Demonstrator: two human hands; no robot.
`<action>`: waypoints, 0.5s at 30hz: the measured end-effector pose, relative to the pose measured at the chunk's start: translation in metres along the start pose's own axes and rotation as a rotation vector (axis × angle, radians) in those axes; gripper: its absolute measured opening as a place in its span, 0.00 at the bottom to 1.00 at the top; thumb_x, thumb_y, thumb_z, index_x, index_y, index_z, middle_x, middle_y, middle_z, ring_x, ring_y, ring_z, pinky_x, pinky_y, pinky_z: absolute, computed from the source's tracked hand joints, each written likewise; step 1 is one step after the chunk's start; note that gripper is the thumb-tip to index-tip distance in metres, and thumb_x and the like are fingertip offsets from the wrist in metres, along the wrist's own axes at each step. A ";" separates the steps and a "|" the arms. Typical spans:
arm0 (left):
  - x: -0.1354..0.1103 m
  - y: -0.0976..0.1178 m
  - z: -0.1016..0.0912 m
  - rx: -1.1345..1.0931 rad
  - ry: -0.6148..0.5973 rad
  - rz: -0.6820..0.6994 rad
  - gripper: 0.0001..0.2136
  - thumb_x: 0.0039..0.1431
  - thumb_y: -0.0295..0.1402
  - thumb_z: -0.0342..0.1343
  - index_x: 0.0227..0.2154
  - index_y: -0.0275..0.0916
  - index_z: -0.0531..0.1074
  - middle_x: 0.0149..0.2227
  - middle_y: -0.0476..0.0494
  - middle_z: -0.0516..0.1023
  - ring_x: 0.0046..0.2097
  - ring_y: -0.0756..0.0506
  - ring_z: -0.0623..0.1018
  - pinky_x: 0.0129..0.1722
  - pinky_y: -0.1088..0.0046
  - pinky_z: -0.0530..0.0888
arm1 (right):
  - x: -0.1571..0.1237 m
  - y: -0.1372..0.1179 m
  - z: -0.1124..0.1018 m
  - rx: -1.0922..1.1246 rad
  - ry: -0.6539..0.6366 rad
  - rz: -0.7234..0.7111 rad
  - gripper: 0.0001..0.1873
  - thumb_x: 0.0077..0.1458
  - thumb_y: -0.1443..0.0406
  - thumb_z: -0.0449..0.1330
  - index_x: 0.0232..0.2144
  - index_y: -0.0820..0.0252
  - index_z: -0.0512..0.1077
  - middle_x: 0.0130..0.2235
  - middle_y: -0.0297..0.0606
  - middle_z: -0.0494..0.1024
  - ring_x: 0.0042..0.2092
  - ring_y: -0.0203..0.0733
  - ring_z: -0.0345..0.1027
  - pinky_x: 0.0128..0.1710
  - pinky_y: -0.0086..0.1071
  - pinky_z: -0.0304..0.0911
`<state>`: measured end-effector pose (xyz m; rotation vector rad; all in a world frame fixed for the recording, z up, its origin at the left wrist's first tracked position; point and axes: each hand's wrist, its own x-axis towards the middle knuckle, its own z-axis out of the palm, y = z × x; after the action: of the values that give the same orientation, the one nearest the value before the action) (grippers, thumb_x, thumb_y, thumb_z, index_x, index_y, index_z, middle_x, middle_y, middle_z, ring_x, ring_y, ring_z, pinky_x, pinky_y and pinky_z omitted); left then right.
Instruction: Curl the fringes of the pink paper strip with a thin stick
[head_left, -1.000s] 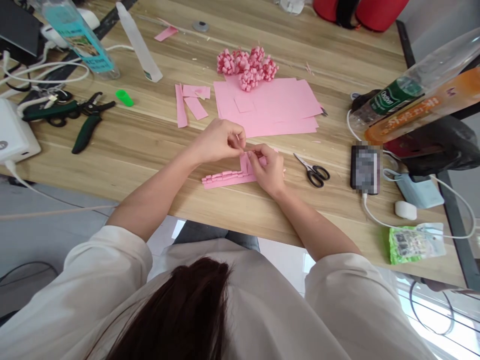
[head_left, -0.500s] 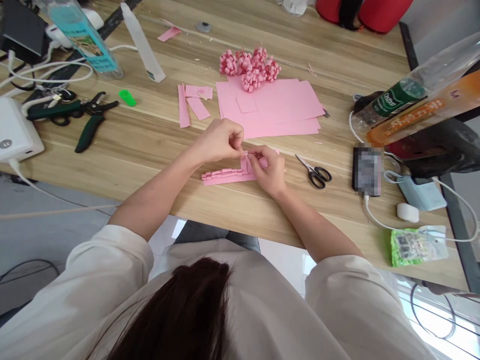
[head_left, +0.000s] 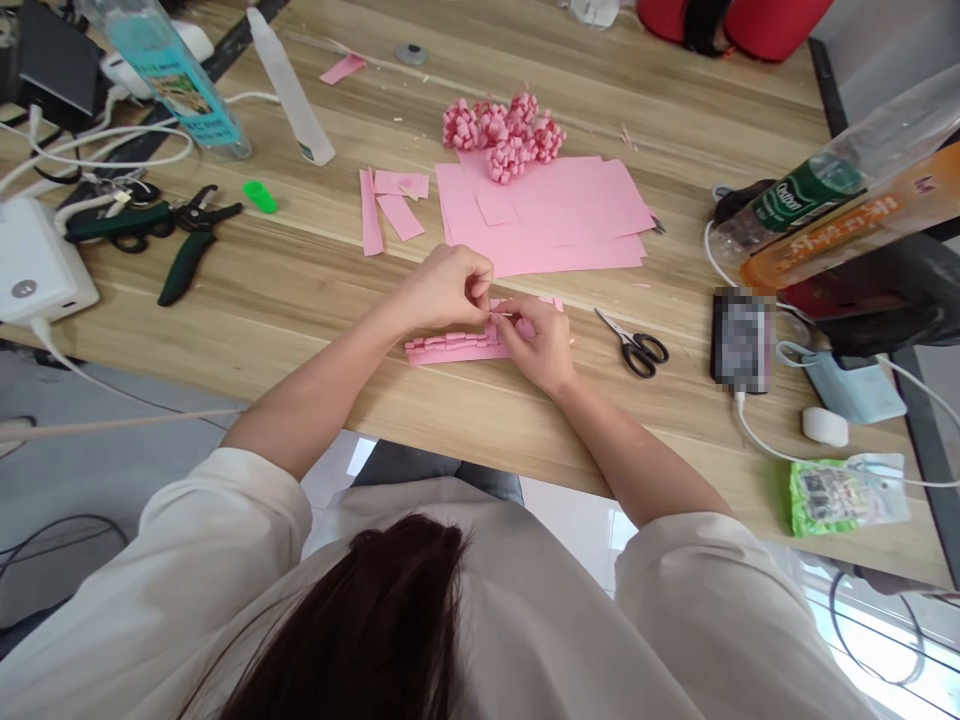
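Observation:
My left hand (head_left: 454,285) is closed in a pinch, its fingertips meeting those of my right hand (head_left: 538,338). Between them shows a thin pale stick (head_left: 504,315), mostly covered by the fingers. My right hand is also pinched, bent over a fringed pink paper strip (head_left: 457,354) lying flat near the front edge. The left part of that strip carries a row of small curled tabs; its middle is hidden under my right hand. Behind my hands lie pink paper sheets (head_left: 555,225), with a cluster of curled pink paper flowers (head_left: 506,135) at their far edge.
Black-handled scissors (head_left: 637,350) lie right of my hands. Left are pink paper offcuts (head_left: 400,215), a green cap (head_left: 259,196), pliers (head_left: 189,255) and a white glue bottle (head_left: 292,90). Bottles (head_left: 817,190), a phone (head_left: 741,340) and cables crowd the right side.
Both hands stay pinched together. The pink piece that stood up between my fingertips is lower now, and the thin pale stick shows there. The view has shifted slightly.

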<state>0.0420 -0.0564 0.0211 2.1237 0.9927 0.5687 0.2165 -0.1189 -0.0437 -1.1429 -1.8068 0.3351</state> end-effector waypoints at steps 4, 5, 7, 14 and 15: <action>0.000 0.000 0.001 -0.003 0.010 0.011 0.12 0.38 0.20 0.59 0.16 0.36 0.59 0.22 0.49 0.75 0.28 0.51 0.75 0.28 0.77 0.65 | 0.000 0.000 0.000 -0.003 -0.023 0.005 0.08 0.60 0.63 0.58 0.32 0.57 0.76 0.33 0.37 0.82 0.33 0.43 0.75 0.37 0.37 0.68; 0.001 -0.001 0.001 0.002 0.013 0.018 0.12 0.38 0.21 0.59 0.16 0.36 0.60 0.22 0.49 0.75 0.27 0.51 0.75 0.28 0.77 0.65 | 0.000 0.000 0.000 0.004 -0.027 0.007 0.08 0.60 0.63 0.58 0.32 0.57 0.76 0.33 0.37 0.82 0.33 0.42 0.75 0.37 0.37 0.68; 0.002 -0.002 0.001 0.005 0.022 0.043 0.11 0.39 0.21 0.59 0.16 0.36 0.61 0.22 0.49 0.75 0.27 0.52 0.74 0.28 0.78 0.65 | 0.000 -0.001 0.000 0.020 -0.031 0.006 0.08 0.60 0.64 0.58 0.32 0.57 0.76 0.33 0.36 0.82 0.33 0.42 0.74 0.36 0.37 0.68; 0.001 -0.004 0.004 -0.162 0.048 0.084 0.07 0.42 0.23 0.64 0.21 0.34 0.69 0.26 0.48 0.80 0.28 0.51 0.78 0.28 0.78 0.71 | 0.001 -0.004 -0.001 0.060 0.058 0.039 0.08 0.61 0.64 0.56 0.31 0.58 0.74 0.30 0.36 0.80 0.31 0.39 0.71 0.33 0.33 0.65; 0.001 -0.005 0.005 -0.200 0.041 0.079 0.07 0.43 0.24 0.64 0.22 0.34 0.70 0.28 0.47 0.80 0.29 0.50 0.79 0.29 0.77 0.73 | 0.002 -0.005 -0.001 0.061 0.077 0.058 0.09 0.61 0.63 0.56 0.31 0.58 0.74 0.30 0.36 0.79 0.30 0.38 0.70 0.32 0.33 0.65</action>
<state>0.0433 -0.0555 0.0148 1.9868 0.8402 0.7216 0.2145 -0.1204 -0.0393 -1.1520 -1.6880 0.3735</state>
